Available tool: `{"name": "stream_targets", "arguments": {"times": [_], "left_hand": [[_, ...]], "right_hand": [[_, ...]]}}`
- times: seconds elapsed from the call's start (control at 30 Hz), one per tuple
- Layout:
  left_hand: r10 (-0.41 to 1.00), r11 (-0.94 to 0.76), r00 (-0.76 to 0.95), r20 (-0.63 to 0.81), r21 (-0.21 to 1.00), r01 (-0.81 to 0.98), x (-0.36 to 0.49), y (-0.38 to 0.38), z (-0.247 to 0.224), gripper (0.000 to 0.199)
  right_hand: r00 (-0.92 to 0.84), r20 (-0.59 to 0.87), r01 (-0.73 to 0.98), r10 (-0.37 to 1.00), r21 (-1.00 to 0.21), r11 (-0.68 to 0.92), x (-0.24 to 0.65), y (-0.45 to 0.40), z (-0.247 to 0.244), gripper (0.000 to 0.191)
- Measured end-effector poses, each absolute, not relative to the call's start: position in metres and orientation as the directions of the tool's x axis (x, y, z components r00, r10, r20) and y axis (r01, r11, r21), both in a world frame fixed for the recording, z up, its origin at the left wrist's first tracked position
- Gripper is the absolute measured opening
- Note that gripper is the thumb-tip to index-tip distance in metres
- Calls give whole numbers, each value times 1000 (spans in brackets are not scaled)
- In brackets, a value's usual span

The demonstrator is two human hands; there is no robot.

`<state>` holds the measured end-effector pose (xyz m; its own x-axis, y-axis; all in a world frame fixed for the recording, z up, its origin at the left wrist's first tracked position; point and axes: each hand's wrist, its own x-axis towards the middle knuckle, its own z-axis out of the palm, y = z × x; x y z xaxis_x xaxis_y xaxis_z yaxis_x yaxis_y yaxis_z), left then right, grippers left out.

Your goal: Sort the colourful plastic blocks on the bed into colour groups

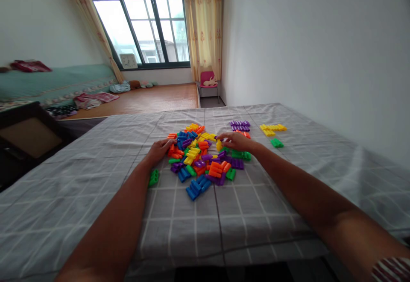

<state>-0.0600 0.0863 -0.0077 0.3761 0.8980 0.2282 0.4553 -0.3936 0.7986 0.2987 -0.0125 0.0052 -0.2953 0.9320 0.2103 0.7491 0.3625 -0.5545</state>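
Note:
A loose heap of plastic building blocks (192, 156), each made of short joined tubes, lies on the tablecloth in orange, yellow, blue, green and purple. At its left edge my left hand (159, 150) rests with fingers stretched out, touching orange blocks (175, 152) near some blue ones (185, 136). On the opposite side, my right hand (235, 141) bends over the heap, thumb and fingertips closed about a small yellow block (219, 146). A bit of purple shows by those fingertips. Green blocks (241, 155) lie just below this hand.
Beyond my right hand are purple blocks in joined rows (240, 126), a yellow group (272, 129) and a green block (277, 143). Another green block (154, 177) lies beside my left forearm. A grey checked cloth (179, 230) covers the table; a dark chair (25, 141) stands left.

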Motion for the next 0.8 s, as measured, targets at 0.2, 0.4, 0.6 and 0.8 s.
{"name": "stream_targets", "arguments": {"times": [0.2, 0.4, 0.6, 0.8], "left_hand": [[901, -380, 380, 208, 801, 463, -62, 88, -7, 65], [898, -393, 387, 210, 777, 491, -64, 90, -6, 62], [907, -368, 379, 187, 789, 492, -63, 85, -2, 64], [908, -367, 376, 186, 788, 495, -64, 90, -6, 64]], "right_hand": [[-340, 329, 749, 881, -471, 465, 282, -12, -8, 43], [-205, 433, 646, 878, -614, 454, 295, -4, -4, 42], [388, 470, 528, 793, -818, 226, 401, 14, 32, 30], [749, 465, 629, 472, -724, -285, 518, -16, 16, 19]]}}
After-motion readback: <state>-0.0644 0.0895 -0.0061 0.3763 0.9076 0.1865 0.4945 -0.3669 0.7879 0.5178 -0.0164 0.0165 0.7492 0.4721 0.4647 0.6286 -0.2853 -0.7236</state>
